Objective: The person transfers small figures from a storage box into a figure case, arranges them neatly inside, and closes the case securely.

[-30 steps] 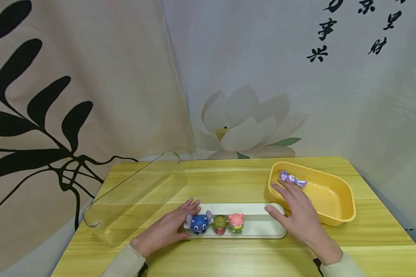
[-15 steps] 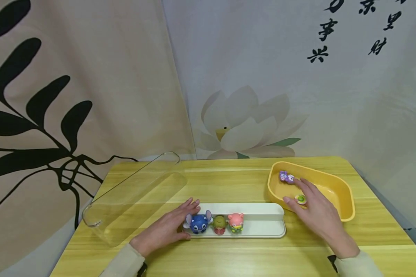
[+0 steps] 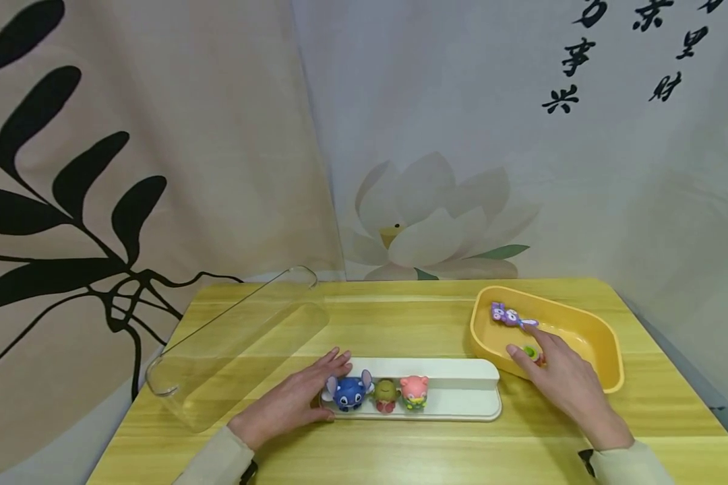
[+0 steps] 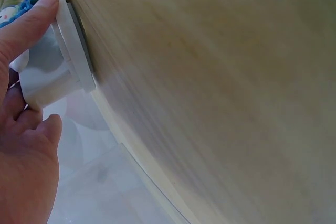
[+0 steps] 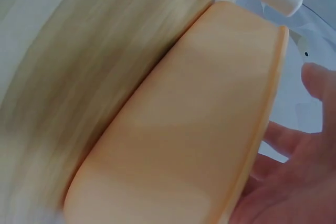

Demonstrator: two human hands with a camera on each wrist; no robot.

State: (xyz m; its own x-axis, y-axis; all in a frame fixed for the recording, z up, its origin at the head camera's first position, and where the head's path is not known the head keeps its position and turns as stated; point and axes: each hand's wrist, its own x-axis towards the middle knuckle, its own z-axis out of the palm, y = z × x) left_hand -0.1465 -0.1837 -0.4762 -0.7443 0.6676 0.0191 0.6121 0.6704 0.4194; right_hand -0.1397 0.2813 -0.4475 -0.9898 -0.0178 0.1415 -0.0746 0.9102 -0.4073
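My left hand [image 3: 294,397] grips the left end of a long white stepped display base [image 3: 461,401], with the thumb on its front rim [image 4: 73,51]. On the base's lower step stand a blue big-eared figurine [image 3: 348,392], an olive-green figurine [image 3: 385,394] and a pink figurine [image 3: 414,391]. My right hand [image 3: 567,380] reaches over the near wall of a yellow tub [image 3: 609,357], thumb and fingers apart. Between them, partly hidden, shows a small green and red figurine [image 3: 532,353]. Purple figurines [image 3: 508,315] lie beyond the fingertips. The right wrist view shows the tub's outer wall [image 5: 173,114].
A clear plastic cover [image 3: 236,350] lies slantwise on the wooden table [image 3: 400,316] at left, reaching the table's left edge. The tub stands close to the base's right end. A printed curtain [image 3: 437,101] hangs behind the table.
My right hand has moved right and down, deeper over the tub, uncovering the green and red figurine. The left hand and the base stay where they were.
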